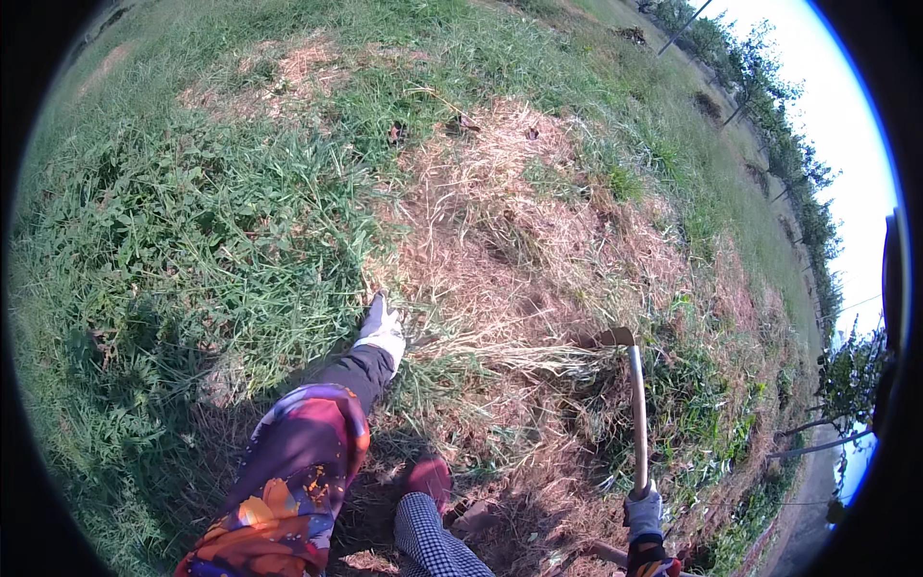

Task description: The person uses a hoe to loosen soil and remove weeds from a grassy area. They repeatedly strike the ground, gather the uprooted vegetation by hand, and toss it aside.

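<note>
My right hand [644, 512], in a pale glove, is closed round the lower end of a hoe's wooden handle. The hoe [638, 413] points away from me, its dark blade [611, 337] resting at the edge of the dry straw. My left hand [383, 332], also in a whitish glove, reaches down to the ground with its fingers stretched forward. Its fingertips touch the border between green grass [279, 260] and cut straw [481, 260]; the grass partly hides them. A bundle of long pale stalks [510, 354] lies between my left hand and the hoe blade.
A red shoe [428, 479] and a checked trouser leg [437, 539] are below my hands. Dense weeds cover the left. Green tufts [692, 385] grow beside the hoe. Trees [769, 106] line the far right, with a greyish strip of ground [808, 510] at the lower right.
</note>
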Action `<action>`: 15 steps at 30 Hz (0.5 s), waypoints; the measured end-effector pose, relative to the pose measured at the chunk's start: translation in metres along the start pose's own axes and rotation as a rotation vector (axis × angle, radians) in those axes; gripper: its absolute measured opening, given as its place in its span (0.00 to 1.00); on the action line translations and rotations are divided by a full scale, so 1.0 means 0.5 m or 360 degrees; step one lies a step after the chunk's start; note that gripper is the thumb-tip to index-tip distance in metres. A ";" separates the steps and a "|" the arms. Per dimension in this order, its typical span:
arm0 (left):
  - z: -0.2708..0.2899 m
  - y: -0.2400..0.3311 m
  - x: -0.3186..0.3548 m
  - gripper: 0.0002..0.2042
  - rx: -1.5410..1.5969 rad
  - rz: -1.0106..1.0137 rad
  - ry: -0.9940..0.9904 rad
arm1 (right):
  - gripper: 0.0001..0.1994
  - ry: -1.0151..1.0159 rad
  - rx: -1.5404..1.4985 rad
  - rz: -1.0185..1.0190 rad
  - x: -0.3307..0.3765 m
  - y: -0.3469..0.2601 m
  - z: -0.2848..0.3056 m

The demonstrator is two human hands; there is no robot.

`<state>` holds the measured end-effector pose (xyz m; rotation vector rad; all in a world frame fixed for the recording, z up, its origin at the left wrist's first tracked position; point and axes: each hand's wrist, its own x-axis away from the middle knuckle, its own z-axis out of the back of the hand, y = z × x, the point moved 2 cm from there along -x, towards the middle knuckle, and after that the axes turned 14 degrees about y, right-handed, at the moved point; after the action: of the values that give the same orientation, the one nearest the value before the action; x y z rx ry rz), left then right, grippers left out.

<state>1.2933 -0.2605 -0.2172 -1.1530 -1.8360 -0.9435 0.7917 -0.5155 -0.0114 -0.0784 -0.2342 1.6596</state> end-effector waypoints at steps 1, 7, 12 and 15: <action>-0.004 -0.027 0.006 0.41 0.0162 0.0145 -0.0011 | 0.09 0.0008 -0.0455 -0.0080 0.009 0.071 -0.011; 0.076 0.020 -0.041 0.30 0.0107 -0.0448 -0.0309 | 0.11 -0.0072 -0.1004 0.0213 -0.031 -0.206 -0.091; 0.055 -0.001 -0.011 0.27 0.0172 -0.0322 -0.0185 | 0.15 -0.0679 -0.1308 0.0223 -0.045 -0.527 -0.149; 0.001 -0.049 -0.065 0.25 0.0229 -0.0066 -0.0429 | 0.08 -0.0496 -0.1177 0.0314 -0.124 -0.584 -0.195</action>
<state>1.2802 -0.2799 -0.2506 -1.2026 -2.1119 -0.6910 1.1015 -0.5416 -0.0540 -0.4099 -1.0996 1.6972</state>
